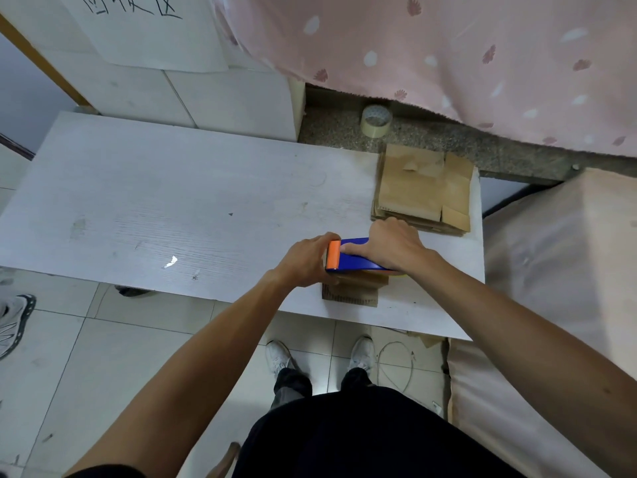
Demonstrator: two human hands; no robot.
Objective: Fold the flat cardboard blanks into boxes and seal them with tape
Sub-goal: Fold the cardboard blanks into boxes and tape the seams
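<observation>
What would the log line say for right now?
phase: taping | right hand: grips tape dispenser | left hand: holds cardboard box | dispenser: on box | flat blanks: stacked behind

A white wood-grain tabletop point(155, 201) fills the middle of the frame. At upper right, pink patterned cloth point(448, 46) hangs over a speckled stone ledge point(448, 139). A handwritten paper sheet point(144, 25) is at upper left. On the tiled floor point(86, 357), a grey sneaker point(13, 322) shows at the left edge and a white cable point(396, 367) loops below the tabletop.

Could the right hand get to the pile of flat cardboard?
Probably yes: the pile lies just beyond the right hand, nothing between, but that hand grips the tape dispenser and must let go first.
</observation>
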